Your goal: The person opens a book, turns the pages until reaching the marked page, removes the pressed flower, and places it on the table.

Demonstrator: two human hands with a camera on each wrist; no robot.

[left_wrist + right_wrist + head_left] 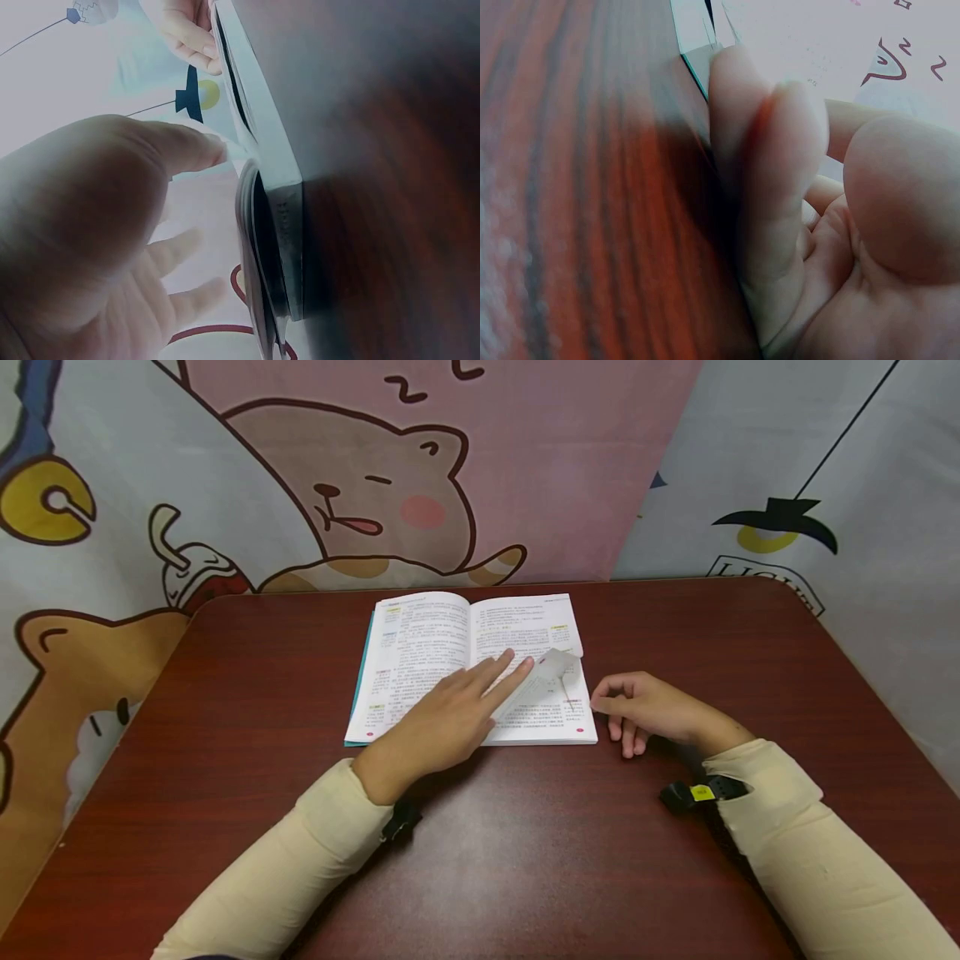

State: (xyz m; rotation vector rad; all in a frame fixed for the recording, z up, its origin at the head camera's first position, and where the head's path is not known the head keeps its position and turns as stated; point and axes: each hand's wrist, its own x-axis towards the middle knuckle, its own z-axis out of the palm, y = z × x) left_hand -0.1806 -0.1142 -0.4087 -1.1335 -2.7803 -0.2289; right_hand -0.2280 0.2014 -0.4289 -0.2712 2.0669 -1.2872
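Squarely before me the open white printed book [468,664] lies flat, spine running away from me. My left hand [442,718] presses it with straight fingers, lifting a page; my right hand [648,710] rests loosely curled, seemingly touching its edge.

Head view: even, soft overhead lighting, sharp focus, mild wide-angle bowing at the frame edges. A dull sheen lies on the table [480,860] at lower centre. Both wrist views are blurred; their pale upper areas are overexposed, washing out detail.
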